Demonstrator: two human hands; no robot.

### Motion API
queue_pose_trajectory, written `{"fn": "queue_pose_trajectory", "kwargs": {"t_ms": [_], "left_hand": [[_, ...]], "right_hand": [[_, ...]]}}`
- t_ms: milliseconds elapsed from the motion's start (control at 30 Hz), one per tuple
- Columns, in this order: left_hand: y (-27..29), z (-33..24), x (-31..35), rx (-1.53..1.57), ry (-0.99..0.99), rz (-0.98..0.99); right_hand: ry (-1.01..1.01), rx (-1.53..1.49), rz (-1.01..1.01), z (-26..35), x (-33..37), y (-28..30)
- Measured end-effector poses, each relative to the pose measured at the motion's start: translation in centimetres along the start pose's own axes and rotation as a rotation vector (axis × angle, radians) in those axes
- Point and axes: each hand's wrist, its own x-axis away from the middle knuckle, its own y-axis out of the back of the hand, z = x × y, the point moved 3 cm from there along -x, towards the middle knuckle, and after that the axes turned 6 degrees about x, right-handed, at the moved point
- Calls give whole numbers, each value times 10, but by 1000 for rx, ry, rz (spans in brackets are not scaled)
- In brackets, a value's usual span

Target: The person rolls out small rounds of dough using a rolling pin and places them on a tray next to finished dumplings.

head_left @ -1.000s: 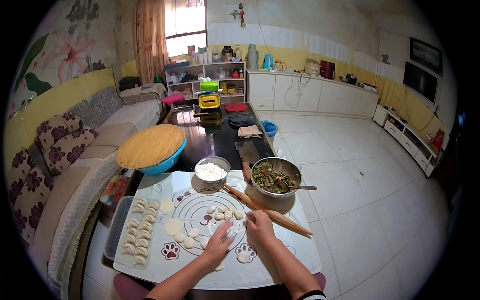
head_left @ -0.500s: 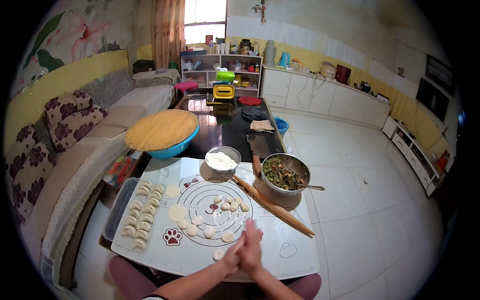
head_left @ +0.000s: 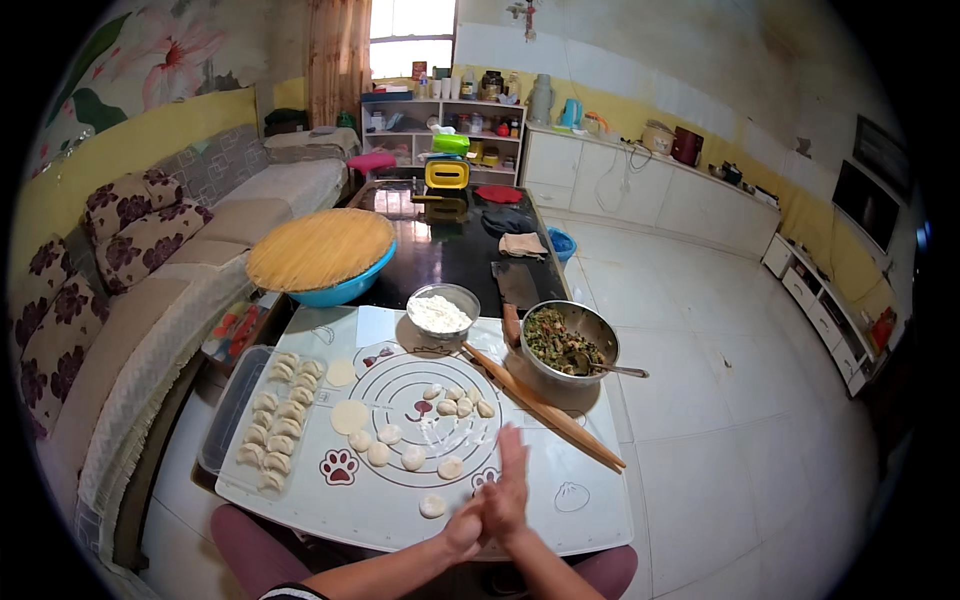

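Observation:
My left hand [head_left: 466, 530] and my right hand [head_left: 508, 490] are pressed palm to palm above the near edge of a white printed mat [head_left: 400, 520]. The right hand's fingers point up and away, slightly blurred; the left fingers are mostly hidden behind them. Whatever lies between the palms cannot be seen. Just left of the hands is a flattened dough disc [head_left: 433, 505], with several more beyond it. Small dough lumps [head_left: 465, 402] sit farther up the mat. Two thin round wrappers [head_left: 350, 417] lie at the left, beside a clear tray of folded dumplings [head_left: 278, 425].
Behind the mat's circles stands a metal bowl of flour [head_left: 440, 311]. To the right are a wooden rolling pin [head_left: 545, 408] and a steel bowl of chopped filling [head_left: 570, 345] with a spoon. A round woven lid [head_left: 320, 250] covers a blue basin [head_left: 348, 287] at far left.
The right hand's fingers have slid a little upward against the left hand, and the palms stay together. The whole view has shifted slightly; the dough pieces lie as before.

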Motion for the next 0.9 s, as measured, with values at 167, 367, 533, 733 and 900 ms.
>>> {"fn": "queue_pose_trajectory", "kwargs": {"t_ms": [167, 367, 533, 733, 900], "left_hand": [[-24, -22, -1, 8, -220, 44], [-15, -22, -19, 9, -13, 6], [-21, -61, -81, -1016, -387, 160], [-24, -52, -103, -2002, -515, 405], [-26, -50, -89, -2138, -421, 351]], "right_hand": [[-30, 69, 109, -4, 31, -9], [-68, 181, -50, -22, -15, 35], [-152, 120, -83, -34, -10, 63], [-179, 112, -103, -42, -9, 69], [-145, 148, -102, -37, -12, 69]]}}
